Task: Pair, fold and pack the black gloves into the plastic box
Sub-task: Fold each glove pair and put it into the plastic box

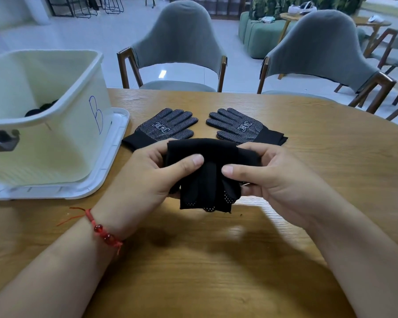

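Observation:
A folded pair of black gloves hangs just above the table's middle, held from both sides. My left hand pinches its left side with the thumb on top, and my right hand pinches its right side the same way. White grip dots show at the bundle's lower edge. Beyond it two more black dotted gloves lie flat, palm side up: one to the left and one to the right. The pale plastic box stands at the left, marked with a blue B, with dark gloves partly visible inside.
The box rests on its white lid on the wooden table. Two grey chairs stand at the far edge. A red bead bracelet circles my left wrist.

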